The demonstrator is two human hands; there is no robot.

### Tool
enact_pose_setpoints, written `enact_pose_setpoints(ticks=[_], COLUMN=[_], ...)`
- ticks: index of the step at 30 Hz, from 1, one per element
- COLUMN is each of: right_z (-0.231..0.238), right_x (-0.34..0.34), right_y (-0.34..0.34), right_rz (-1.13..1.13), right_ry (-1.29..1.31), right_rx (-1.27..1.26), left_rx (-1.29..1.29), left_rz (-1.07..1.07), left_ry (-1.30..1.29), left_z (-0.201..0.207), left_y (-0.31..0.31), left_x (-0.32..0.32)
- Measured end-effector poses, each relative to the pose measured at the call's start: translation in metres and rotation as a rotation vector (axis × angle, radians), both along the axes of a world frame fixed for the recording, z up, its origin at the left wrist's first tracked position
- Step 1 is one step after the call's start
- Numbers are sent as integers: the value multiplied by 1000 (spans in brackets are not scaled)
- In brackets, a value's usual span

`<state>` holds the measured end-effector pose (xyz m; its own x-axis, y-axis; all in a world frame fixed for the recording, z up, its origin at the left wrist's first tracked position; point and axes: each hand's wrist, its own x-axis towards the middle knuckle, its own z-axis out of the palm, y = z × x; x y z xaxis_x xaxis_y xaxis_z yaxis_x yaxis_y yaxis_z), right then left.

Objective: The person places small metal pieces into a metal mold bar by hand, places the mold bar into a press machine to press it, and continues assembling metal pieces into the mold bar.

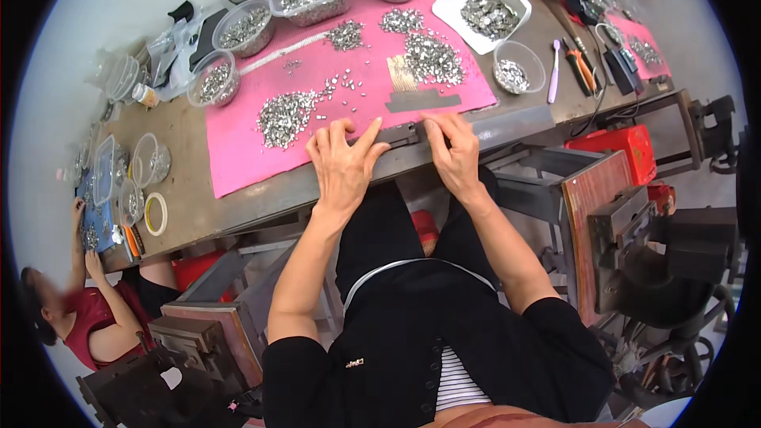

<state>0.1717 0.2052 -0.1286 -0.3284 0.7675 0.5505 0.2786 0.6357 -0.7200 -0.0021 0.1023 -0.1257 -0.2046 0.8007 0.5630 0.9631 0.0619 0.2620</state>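
At the table's front edge lies a dark grey metal bar-like fixture (400, 136), with a narrow slot along it. My left hand (342, 165) rests at its left end. Its index finger and thumb are stretched apart toward the bar, and the other fingers bend over the mat's edge. My right hand (455, 157) is at the bar's right end, fingers bent together at the tips; whatever they hold is too small to tell. Just beyond, a pink mat (238, 139) bears a pile of small silvery metal pieces (287, 117) and a flat dark grey strip (422, 101).
Clear tubs of metal pieces, including a large rectangular tub (315, 12), stand along the back. A white tray (450, 8) and a round bowl (533, 62) are at the right, near a purple toothbrush (554, 71) and orange-handled pliers (583, 71). A co-worker (111, 309) sits far left.
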Motion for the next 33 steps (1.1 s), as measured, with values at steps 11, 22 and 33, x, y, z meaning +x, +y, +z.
enact_pose_setpoints(ticks=[11,22,33], right_z=[19,4,52], right_x=[2,-132,-95], right_y=[22,145,90], right_rz=[245,131,28], right_ry=[-166,-496,-229], right_rx=[137,319,-192], left_rx=[120,-47,-97], left_rz=[39,-274,-333], left_ry=[-174,-282,22], left_z=[-11,33,9], left_y=[-3,17,149], left_x=[22,-53,-96])
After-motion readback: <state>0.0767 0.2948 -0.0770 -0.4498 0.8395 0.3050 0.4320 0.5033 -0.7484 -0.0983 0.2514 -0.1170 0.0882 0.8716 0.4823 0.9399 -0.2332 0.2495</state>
